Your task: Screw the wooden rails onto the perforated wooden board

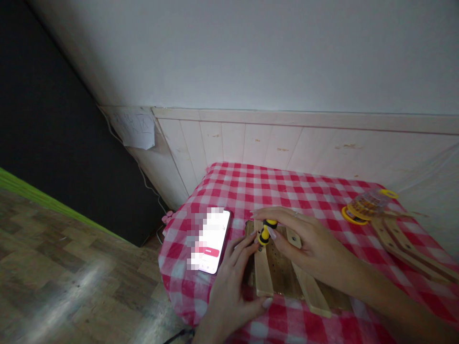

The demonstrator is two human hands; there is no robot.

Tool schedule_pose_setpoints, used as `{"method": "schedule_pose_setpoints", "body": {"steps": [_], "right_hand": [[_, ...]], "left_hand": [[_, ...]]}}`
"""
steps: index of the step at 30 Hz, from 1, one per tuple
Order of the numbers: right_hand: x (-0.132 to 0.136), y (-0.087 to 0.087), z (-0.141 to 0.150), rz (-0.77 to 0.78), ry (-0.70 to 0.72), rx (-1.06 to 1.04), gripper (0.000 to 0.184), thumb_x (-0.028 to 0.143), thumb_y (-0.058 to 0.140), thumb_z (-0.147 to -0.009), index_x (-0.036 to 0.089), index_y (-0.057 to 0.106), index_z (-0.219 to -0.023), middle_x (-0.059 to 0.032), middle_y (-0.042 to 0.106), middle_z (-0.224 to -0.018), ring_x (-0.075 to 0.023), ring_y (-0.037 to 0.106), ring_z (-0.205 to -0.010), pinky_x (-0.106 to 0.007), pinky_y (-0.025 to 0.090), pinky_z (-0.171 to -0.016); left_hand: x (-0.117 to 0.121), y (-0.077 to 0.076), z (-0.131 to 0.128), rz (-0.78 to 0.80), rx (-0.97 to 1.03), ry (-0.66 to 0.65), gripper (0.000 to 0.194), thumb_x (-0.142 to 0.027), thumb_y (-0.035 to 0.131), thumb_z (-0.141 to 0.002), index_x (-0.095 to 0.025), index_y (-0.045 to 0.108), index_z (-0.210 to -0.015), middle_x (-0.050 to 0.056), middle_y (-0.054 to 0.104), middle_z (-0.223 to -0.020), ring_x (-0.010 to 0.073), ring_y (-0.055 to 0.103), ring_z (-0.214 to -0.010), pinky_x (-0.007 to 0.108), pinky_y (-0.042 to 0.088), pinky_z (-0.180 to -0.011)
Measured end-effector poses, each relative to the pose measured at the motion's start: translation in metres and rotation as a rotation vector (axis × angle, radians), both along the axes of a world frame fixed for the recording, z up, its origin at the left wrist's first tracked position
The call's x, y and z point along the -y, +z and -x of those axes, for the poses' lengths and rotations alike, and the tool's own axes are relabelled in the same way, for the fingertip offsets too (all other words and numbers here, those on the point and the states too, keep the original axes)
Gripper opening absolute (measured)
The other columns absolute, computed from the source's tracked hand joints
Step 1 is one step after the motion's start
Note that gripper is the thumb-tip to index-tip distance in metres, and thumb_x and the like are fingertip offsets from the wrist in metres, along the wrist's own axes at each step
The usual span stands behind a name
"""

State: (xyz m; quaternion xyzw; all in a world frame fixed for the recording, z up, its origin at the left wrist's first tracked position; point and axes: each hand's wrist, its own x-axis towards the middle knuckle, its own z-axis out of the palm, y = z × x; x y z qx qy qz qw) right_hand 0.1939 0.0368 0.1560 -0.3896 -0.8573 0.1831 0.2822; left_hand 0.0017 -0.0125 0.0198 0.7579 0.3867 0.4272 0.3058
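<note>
My right hand is closed around a short yellow-and-black screwdriver, which stands nearly upright over a pale wooden strip. Its tip is hard to make out beside my fingers. With the thumb at the near end and the fingers by the screwdriver, my left hand grips that strip. Beneath it lies a darker wooden board dotted with small holes. A second pale strip crosses the board on the right, partly covered by my right hand; a screw head shows near its far end.
A lit phone lies left of the board on the checked tablecloth. At the right are a clear container with yellow ends and bent wooden pieces with holes. A panelled wall stands behind the table.
</note>
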Motion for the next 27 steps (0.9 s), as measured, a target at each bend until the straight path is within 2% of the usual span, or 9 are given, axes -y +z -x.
{"method": "schedule_pose_setpoints", "body": {"steps": [3,6,9,16,19,22,24,25,27], "right_hand": [[-0.001,-0.006,0.003,-0.041,-0.032,0.002,0.026,0.027,0.048,-0.101,0.022,0.068,-0.116,-0.0094,0.075,-0.114,-0.0234,0.072,-0.105,-0.040,0.061,-0.087],[-0.002,-0.010,0.005,-0.112,-0.045,-0.046,0.025,0.031,0.052,-0.101,0.022,0.075,-0.107,-0.0110,0.071,-0.108,-0.0214,0.071,-0.095,-0.036,0.062,-0.080],[-0.003,-0.007,0.002,-0.122,-0.049,-0.057,0.027,0.029,0.052,-0.101,0.025,0.076,-0.113,-0.0097,0.067,-0.102,-0.0183,0.069,-0.085,-0.031,0.061,-0.071],[-0.001,0.005,-0.005,-0.053,0.057,0.010,0.037,0.020,0.044,-0.101,0.025,0.065,-0.131,-0.0087,0.072,-0.122,-0.0207,0.067,-0.114,-0.039,0.057,-0.098],[-0.001,0.004,-0.002,-0.008,0.048,-0.030,0.029,0.024,0.048,-0.101,0.024,0.067,-0.123,-0.0079,0.074,-0.120,-0.0202,0.069,-0.112,-0.038,0.056,-0.097],[-0.001,-0.002,0.002,0.065,0.027,-0.088,0.016,0.033,0.057,-0.099,0.023,0.070,-0.101,-0.0064,0.077,-0.105,-0.0206,0.072,-0.099,-0.036,0.059,-0.087],[-0.001,-0.007,0.005,0.108,0.009,-0.100,0.015,0.031,0.057,-0.099,0.023,0.069,-0.094,-0.0051,0.077,-0.098,-0.0201,0.073,-0.092,-0.034,0.059,-0.083],[-0.001,-0.009,0.007,0.115,-0.003,-0.098,0.015,0.029,0.054,-0.100,0.023,0.069,-0.096,-0.0051,0.077,-0.100,-0.0199,0.073,-0.093,-0.034,0.059,-0.083],[0.001,-0.013,0.010,0.096,-0.017,-0.074,0.022,0.024,0.048,-0.102,0.025,0.066,-0.114,-0.0059,0.076,-0.110,-0.0199,0.072,-0.100,-0.036,0.058,-0.088]], "left_hand": [[0.001,0.001,0.000,-0.010,-0.001,0.006,0.073,-0.075,0.053,-0.090,-0.036,0.038,-0.150,0.007,0.043,-0.158,0.0336,0.039,-0.144,0.058,0.039,-0.115],[0.002,0.001,0.000,-0.011,-0.003,0.009,0.072,-0.075,0.052,-0.091,-0.036,0.038,-0.149,0.007,0.043,-0.158,0.0332,0.039,-0.144,0.056,0.040,-0.115],[0.003,0.002,-0.001,0.000,-0.004,0.012,0.072,-0.075,0.052,-0.090,-0.035,0.039,-0.149,0.008,0.044,-0.157,0.0343,0.039,-0.145,0.058,0.040,-0.114],[0.002,0.002,-0.001,-0.006,0.009,0.009,0.070,-0.074,0.052,-0.091,-0.035,0.040,-0.148,0.008,0.044,-0.157,0.0338,0.039,-0.145,0.058,0.040,-0.114],[0.002,0.000,-0.001,-0.010,0.001,0.018,0.072,-0.075,0.052,-0.091,-0.032,0.042,-0.148,0.010,0.044,-0.156,0.0351,0.039,-0.145,0.059,0.040,-0.114],[0.001,0.000,-0.001,0.002,-0.006,0.019,0.075,-0.075,0.051,-0.090,-0.028,0.044,-0.149,0.013,0.045,-0.155,0.0368,0.040,-0.144,0.059,0.041,-0.113],[0.001,0.001,-0.001,0.012,-0.001,0.016,0.076,-0.076,0.051,-0.090,-0.027,0.045,-0.148,0.013,0.046,-0.154,0.0373,0.041,-0.143,0.060,0.040,-0.113],[0.001,0.002,-0.002,0.016,0.006,0.015,0.077,-0.076,0.052,-0.089,-0.027,0.046,-0.148,0.013,0.046,-0.155,0.0373,0.041,-0.143,0.060,0.040,-0.113],[0.001,0.003,-0.002,0.018,0.019,0.009,0.077,-0.077,0.052,-0.089,-0.027,0.045,-0.148,0.013,0.046,-0.155,0.0368,0.041,-0.143,0.060,0.040,-0.113]]}}
